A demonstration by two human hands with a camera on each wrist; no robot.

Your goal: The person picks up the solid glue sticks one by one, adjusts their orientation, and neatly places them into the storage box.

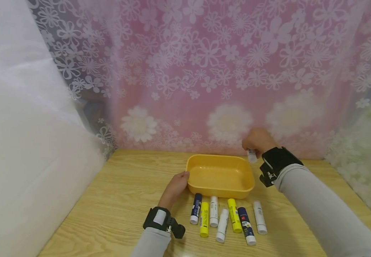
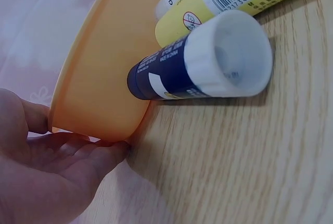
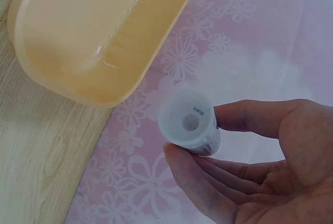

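A yellow plastic tray (image 1: pixel 219 176) stands on the table, its inside bare. At its left end my left hand (image 1: pixel 176 185) pinches the rim, thumb on top and fingers against the outer wall in the left wrist view. My right hand (image 1: pixel 260 140) holds a white glue stick (image 3: pixel 190 120) between thumb and fingers, above the table's back edge, right of the tray's back corner. In front of the tray lie several glue sticks: navy ones (image 1: pixel 196 208), yellow ones (image 1: pixel 204 219) and white ones (image 1: pixel 259 217). The nearest to my left hand is a navy glue stick (image 2: pixel 166 70).
The wooden table (image 1: pixel 124 192) reaches back to a pink flowered curtain (image 1: pixel 185 107). A white sheet (image 1: pixel 37 142) hangs along the left side, and pale flowered cloth (image 1: pixel 365 160) on the right.
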